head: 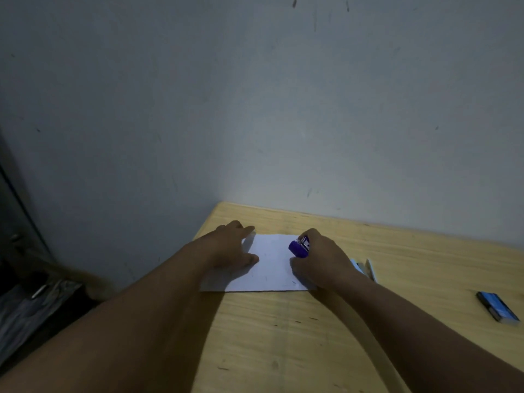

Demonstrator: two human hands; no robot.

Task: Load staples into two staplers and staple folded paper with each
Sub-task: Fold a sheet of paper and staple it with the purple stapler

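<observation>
**Supervisor:** Where was the paper at that moment?

**Operator:** The white folded paper (pixel 269 265) lay flat on the light wooden table (pixel 312 336), toward its far left corner, close to the grey wall (pixel 255 95). I could see its near edge running straight across, with the left part partly hidden under my forearm.

**Supervisor:** And your hands?

**Operator:** My left hand (pixel 231 248) was spread flat, fingers apart, pressing down on the left side of the paper; it gripped nothing. My right hand (pixel 320 262) was curled around the purple stapler (pixel 299 248), which sat on the right side of the sheet with its rounded purple end pointing left, toward the middle of the paper. A small silvery part showed at its top. I could not tell whether the stapler's mouth was actually over the paper's edge, since my fingers covered that part.

**Supervisor:** Anything else on the table?

**Operator:** Just right of my right wrist, a light blue object (pixel 365 269) stuck out from behind the hand; I could not tell what it was, too much was hidden. Well apart from that, near the right edge of the view, a small blue box (pixel 497 307) lay flat on the table by itself.
</observation>
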